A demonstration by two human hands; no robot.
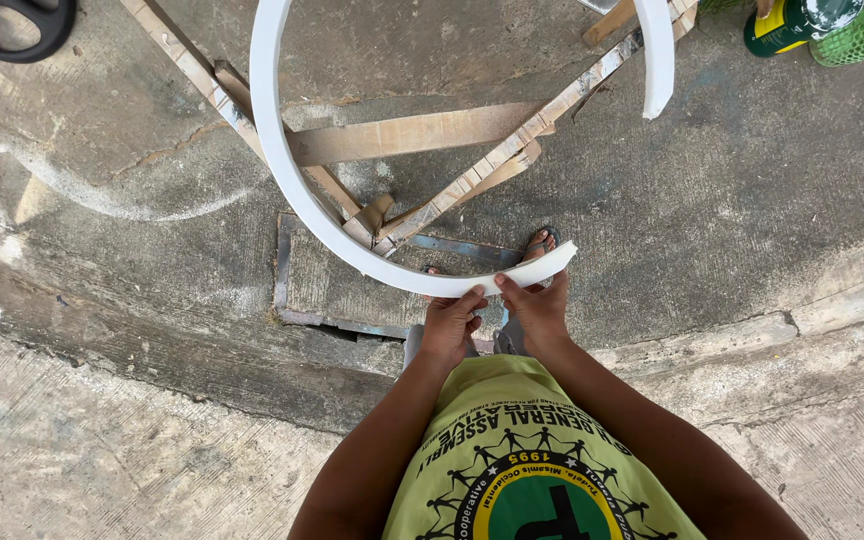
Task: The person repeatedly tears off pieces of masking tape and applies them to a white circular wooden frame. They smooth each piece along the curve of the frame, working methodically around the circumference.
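Left hand and right hand side by side, fingers pinched shut on near end of white flat strip, held above concrete floor. Strip smooth, flexible, bent into wide near-circle; far end hangs free, loop not closed. Below: rough split bamboo slats crossed on cracked, stained concrete; sandalled foot; green container at corner.
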